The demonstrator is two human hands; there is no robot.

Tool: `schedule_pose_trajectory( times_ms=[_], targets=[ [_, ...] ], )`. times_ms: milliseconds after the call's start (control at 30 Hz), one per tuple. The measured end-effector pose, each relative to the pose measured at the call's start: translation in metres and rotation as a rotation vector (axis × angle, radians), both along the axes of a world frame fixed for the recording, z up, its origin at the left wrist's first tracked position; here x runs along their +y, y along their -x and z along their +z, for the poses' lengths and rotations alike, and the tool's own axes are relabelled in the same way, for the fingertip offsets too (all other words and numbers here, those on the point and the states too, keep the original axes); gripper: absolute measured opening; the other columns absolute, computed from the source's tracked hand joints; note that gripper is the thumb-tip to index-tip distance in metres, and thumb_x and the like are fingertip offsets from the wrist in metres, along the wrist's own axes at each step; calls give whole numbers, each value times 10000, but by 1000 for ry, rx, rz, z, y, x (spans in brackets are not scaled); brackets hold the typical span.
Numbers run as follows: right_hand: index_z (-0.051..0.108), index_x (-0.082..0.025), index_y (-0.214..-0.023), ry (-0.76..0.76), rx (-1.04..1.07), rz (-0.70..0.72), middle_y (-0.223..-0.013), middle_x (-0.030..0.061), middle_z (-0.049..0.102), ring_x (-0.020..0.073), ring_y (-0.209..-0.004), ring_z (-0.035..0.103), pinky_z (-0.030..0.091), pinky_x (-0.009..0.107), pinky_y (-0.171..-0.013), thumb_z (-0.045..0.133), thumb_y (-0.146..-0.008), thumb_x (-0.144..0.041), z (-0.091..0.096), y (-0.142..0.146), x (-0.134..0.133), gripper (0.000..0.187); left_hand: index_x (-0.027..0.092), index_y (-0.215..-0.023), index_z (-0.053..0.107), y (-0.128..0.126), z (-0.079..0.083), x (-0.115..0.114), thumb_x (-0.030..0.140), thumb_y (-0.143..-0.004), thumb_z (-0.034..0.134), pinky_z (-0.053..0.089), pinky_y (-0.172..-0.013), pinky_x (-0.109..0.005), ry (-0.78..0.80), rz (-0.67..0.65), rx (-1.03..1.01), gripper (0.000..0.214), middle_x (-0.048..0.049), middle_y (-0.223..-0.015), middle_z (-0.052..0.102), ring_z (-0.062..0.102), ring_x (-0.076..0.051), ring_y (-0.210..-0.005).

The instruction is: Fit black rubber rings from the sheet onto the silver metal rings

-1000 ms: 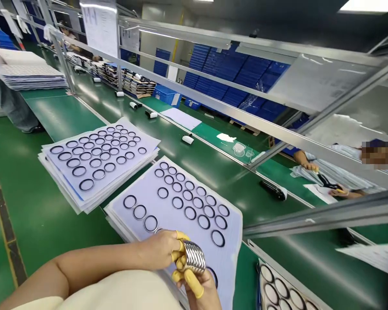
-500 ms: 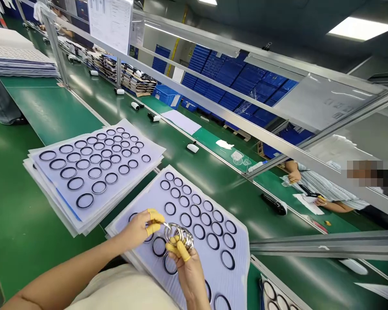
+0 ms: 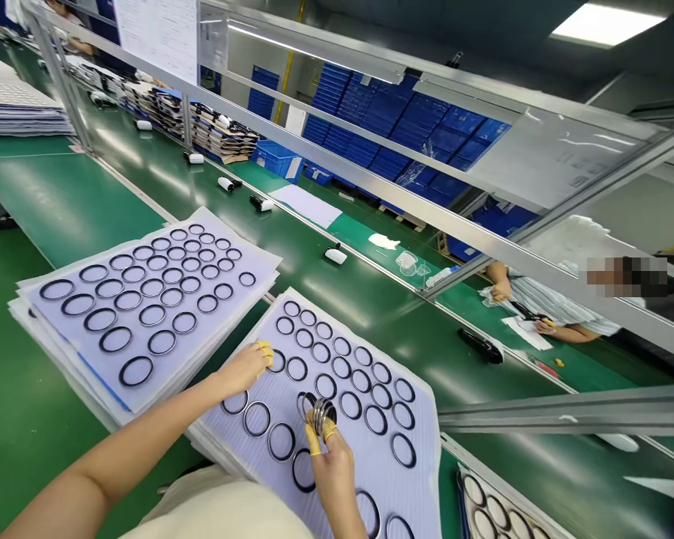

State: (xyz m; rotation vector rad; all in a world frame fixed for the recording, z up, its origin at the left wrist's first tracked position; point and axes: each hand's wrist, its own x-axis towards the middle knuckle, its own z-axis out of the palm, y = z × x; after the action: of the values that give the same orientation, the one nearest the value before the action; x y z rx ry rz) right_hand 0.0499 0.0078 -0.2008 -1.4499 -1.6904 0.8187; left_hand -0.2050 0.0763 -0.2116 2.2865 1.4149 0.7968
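My right hand (image 3: 329, 464), with yellow finger cots, pinches a bunch of shiny metal rings (image 3: 316, 410) just above the near white sheet (image 3: 421, 419), which carries rows of black rings. My left hand (image 3: 246, 367), also with yellow fingertips, rests at that sheet's left edge, its fingers curled on a black ring (image 3: 276, 361). A second stack of ring sheets (image 3: 140, 299) lies to the left of my left hand.
A green conveyor belt (image 3: 371, 307) runs behind the sheets, under a metal frame rail (image 3: 427, 206). Another person's hands (image 3: 517, 299) work across the belt. A tray of rings (image 3: 494, 509) sits at lower right. Blue crates (image 3: 404, 127) are stacked behind.
My hands have parted: the left moved away to the sheet's left edge, while the right kept the bunch of metal rings and lowered it toward the sheet.
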Motion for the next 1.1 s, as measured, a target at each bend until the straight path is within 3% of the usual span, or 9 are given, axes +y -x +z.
schedule_pose_trajectory(
  times_ms=[133,300,600,733,900,1000,1100],
  targets=[
    [767,-174,-979,-107,-137,64,-985,163,767,328,-944,714,567,469,-845,567,-843,-376,-8,1,0,314,184,-1053,653,17,-5,-11,89,-858,552,433,-999,-495,-4,131,-67,239,-108,-1189,633,518,-270,-1172],
    [763,-171,-979,-178,-234,176,-998,182,759,345,-887,709,559,516,-798,510,-896,-401,-11,13,5,352,199,-1060,649,34,-6,-34,138,-893,505,462,-1003,-460,2,298,-132,228,-84,-1197,635,541,-229,-1165],
    [748,-223,-992,-171,-240,366,-1006,112,764,289,-895,698,550,428,-831,587,-856,-269,-2,80,31,216,196,-1067,644,35,4,-59,121,-895,533,467,-994,-428,29,324,-89,218,-70,-1180,641,547,-216,-1145],
    [741,-200,-989,-124,-187,304,-974,113,766,275,-900,702,552,408,-838,566,-857,-290,0,76,32,237,190,-1041,649,25,9,-47,129,-858,607,455,-951,-440,62,247,3,198,-76,-1124,643,541,-246,-1073],
    [738,-133,-976,-52,-126,101,-990,166,763,312,-929,712,555,453,-841,553,-853,-404,-3,35,22,351,171,-880,669,4,6,-15,169,-796,698,455,-864,-401,96,105,122,90,-84,-972,632,545,-258,-980],
    [750,-120,-949,-17,-98,-15,-972,179,768,343,-937,713,557,477,-838,588,-810,-489,-4,13,15,426,141,-808,645,-6,2,4,186,-831,665,461,-856,-395,104,56,177,55,-78,-960,620,553,-242,-985],
    [756,-136,-953,3,-69,-127,-994,169,768,339,-949,712,558,454,-850,619,-777,-532,-3,-3,7,455,134,-859,626,-11,1,19,208,-900,585,467,-869,-401,92,21,215,93,-53,-1008,615,563,-206,-988]
  ],
)
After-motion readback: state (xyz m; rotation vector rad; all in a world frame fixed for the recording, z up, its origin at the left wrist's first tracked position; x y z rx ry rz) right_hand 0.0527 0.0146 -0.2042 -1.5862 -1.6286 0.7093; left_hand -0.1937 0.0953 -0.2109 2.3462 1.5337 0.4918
